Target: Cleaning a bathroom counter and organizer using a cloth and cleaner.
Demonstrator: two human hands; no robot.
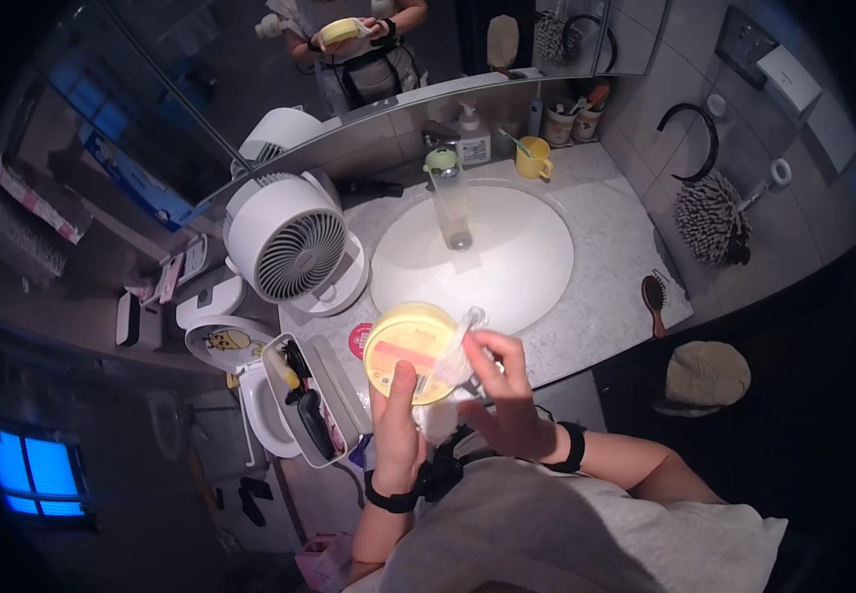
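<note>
My left hand (398, 437) grips a round, flat yellow container (406, 337) from below, its thumb pressed on the labelled face. That face bears writing and a printed code. Between the fingertips of my right hand (506, 385) is a crumpled white tissue or thin cloth (465, 345), which lies against the container's right side. More of the white material hangs below the container. Both hands are above the front edge of the washbasin counter, close to my body. Behind them is the white oval sink (502, 274).
A white fan (294, 244) stands left of the sink, above a narrow bin (302, 400) of cables and small items. At the back are a faucet with a green-topped extender (446, 185), a soap bottle (474, 141) and a yellow cup (533, 159). A hairbrush (653, 304) lies at right.
</note>
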